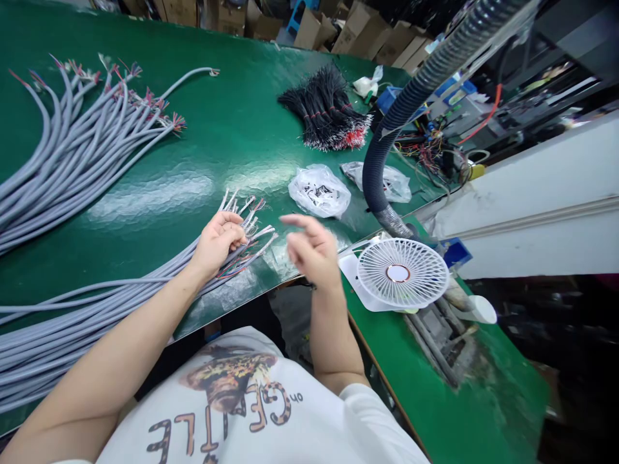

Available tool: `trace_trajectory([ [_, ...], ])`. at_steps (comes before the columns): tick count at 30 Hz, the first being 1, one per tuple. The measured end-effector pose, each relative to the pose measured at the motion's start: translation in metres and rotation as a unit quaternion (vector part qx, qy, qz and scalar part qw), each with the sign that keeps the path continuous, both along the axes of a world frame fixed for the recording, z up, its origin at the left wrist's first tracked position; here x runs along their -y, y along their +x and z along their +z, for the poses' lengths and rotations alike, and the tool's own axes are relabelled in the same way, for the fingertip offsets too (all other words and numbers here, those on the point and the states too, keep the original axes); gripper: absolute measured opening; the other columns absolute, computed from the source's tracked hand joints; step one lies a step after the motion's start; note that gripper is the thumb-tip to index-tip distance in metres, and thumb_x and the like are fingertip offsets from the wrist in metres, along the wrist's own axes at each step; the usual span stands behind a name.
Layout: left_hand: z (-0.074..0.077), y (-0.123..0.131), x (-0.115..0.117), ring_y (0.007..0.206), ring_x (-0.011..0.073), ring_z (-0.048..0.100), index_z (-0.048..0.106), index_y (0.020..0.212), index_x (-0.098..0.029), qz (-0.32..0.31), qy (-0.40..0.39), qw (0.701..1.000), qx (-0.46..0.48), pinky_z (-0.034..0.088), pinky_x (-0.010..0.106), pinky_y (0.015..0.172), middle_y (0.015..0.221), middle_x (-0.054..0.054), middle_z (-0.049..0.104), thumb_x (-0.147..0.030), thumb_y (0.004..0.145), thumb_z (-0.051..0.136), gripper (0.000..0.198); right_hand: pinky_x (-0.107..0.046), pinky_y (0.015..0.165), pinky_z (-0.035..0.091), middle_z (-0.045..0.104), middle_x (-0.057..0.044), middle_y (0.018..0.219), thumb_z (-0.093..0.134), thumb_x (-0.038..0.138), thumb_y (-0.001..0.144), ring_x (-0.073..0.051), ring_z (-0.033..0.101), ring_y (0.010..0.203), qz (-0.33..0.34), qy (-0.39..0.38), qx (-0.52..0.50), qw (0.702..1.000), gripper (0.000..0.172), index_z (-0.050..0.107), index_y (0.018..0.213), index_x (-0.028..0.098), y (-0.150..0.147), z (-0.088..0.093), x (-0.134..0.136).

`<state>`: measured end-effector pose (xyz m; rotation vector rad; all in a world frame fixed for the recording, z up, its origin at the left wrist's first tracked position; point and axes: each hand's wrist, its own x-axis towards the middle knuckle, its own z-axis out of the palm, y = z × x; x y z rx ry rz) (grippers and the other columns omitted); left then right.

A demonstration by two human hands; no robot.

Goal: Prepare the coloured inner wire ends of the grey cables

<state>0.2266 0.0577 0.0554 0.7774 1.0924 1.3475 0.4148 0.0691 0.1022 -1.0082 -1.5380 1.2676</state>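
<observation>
My left hand (220,241) is closed over the near bundle of grey cables (159,283), its thumb and fingers pinched at a cable's stripped end. Frayed whitish shielding and thin coloured wires (244,248) spread out around those fingertips; the exact strand pinched is partly hidden. To the right, apart from the cables, my right hand (312,248) is raised above the table edge. Its index finger is stretched out toward the cable ends, with the thumb apart from it, and nothing shows between them. The right hand is slightly blurred.
Another grey cable bundle (97,135) lies at the far left of the green table (232,116). Black wires (324,109) are piled beyond two plastic bags (319,191). A ribbed hose (382,154) rises beside a white fan (403,274) at the right. Cardboard boxes (360,29) stand behind.
</observation>
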Motion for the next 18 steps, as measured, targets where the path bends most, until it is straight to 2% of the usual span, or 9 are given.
trace_trajectory([
  [1, 0.001, 0.000, 0.000, 0.048, 0.0082, 0.047, 0.051, 0.084, -0.018, 0.005, -0.004, 1.000, 0.001, 0.035, 0.020, 0.050, 0.054, -0.005, 0.061, -0.017, 0.060, 0.058, 0.025, -0.019, 0.041, 0.030, 0.047, 0.009, 0.047, 0.056, 0.025, 0.083, -0.005, 0.038, 0.037, 0.039, -0.006, 0.036, 0.999, 0.031, 0.058, 0.113, 0.018, -0.005, -0.006, 0.009],
  [3, 0.003, 0.000, 0.000, 0.047, 0.0084, 0.047, 0.050, 0.083, -0.018, 0.009, -0.006, 1.000, -0.003, 0.034, 0.020, 0.050, 0.054, -0.005, 0.060, -0.018, 0.059, 0.059, 0.025, -0.021, 0.046, 0.035, 0.047, 0.009, 0.048, 0.053, 0.024, 0.085, -0.007, 0.042, 0.042, 0.072, -0.012, 0.089, 0.993, 0.038, 0.053, 0.123, 0.017, -0.015, -0.019, 0.021],
  [6, 0.005, 0.001, 0.000, 0.047, 0.0084, 0.047, 0.049, 0.081, -0.018, 0.012, -0.001, 1.000, -0.011, 0.033, 0.020, 0.048, 0.053, -0.005, 0.059, -0.019, 0.059, 0.061, 0.025, -0.022, 0.051, 0.038, 0.046, 0.010, 0.048, 0.049, 0.022, 0.087, -0.008, 0.044, 0.044, 0.067, -0.004, 0.134, 0.989, 0.045, 0.044, 0.132, 0.018, -0.023, -0.032, 0.025],
  [9, 0.006, 0.002, 0.001, 0.045, 0.0082, 0.046, 0.048, 0.080, -0.019, 0.009, 0.005, 1.000, -0.025, 0.032, 0.020, 0.047, 0.053, -0.005, 0.059, -0.019, 0.060, 0.060, 0.023, -0.022, 0.051, 0.038, 0.045, 0.011, 0.048, 0.048, 0.022, 0.087, -0.008, 0.043, 0.043, 0.058, 0.007, 0.149, 0.987, 0.045, 0.045, 0.132, 0.019, -0.028, -0.035, 0.022],
  [12, 0.003, 0.003, 0.003, 0.045, 0.0083, 0.045, 0.048, 0.080, -0.019, -0.008, 0.027, 0.999, -0.046, 0.032, 0.020, 0.047, 0.052, -0.005, 0.058, -0.018, 0.064, 0.058, 0.019, -0.021, 0.047, 0.036, 0.045, 0.011, 0.048, 0.050, 0.023, 0.086, -0.007, 0.041, 0.041, 0.033, -0.006, 0.103, 0.994, 0.041, 0.048, 0.126, 0.019, -0.037, -0.035, 0.016],
  [14, 0.000, 0.004, 0.004, 0.045, 0.0085, 0.045, 0.048, 0.081, -0.019, -0.018, 0.054, 0.997, -0.052, 0.032, 0.021, 0.048, 0.051, -0.006, 0.056, -0.016, 0.066, 0.056, 0.018, -0.020, 0.042, 0.032, 0.045, 0.011, 0.047, 0.052, 0.025, 0.085, -0.006, 0.037, 0.037, 0.022, -0.042, 0.046, 0.998, 0.037, 0.050, 0.122, 0.019, -0.041, -0.033, 0.008],
  [16, -0.003, 0.005, 0.006, 0.042, 0.0079, 0.040, 0.049, 0.081, -0.019, -0.015, 0.074, 0.996, -0.048, 0.029, 0.021, 0.046, 0.046, -0.008, 0.049, -0.015, 0.066, 0.053, 0.016, -0.019, 0.037, 0.025, 0.039, 0.013, 0.046, 0.054, 0.027, 0.084, -0.004, 0.030, 0.033, -0.004, -0.076, -0.027, 0.997, 0.034, 0.051, 0.117, 0.019, -0.038, -0.027, -0.005],
  [18, -0.003, 0.005, 0.006, 0.039, 0.0070, 0.033, 0.049, 0.078, -0.019, 0.005, 0.075, 0.997, -0.034, 0.024, 0.020, 0.044, 0.042, -0.010, 0.040, -0.015, 0.065, 0.052, 0.014, -0.019, 0.035, 0.020, 0.033, 0.014, 0.047, 0.055, 0.028, 0.083, -0.003, 0.022, 0.031, -0.057, -0.075, -0.110, 0.990, 0.031, 0.051, 0.113, 0.021, -0.027, -0.016, -0.020],
])
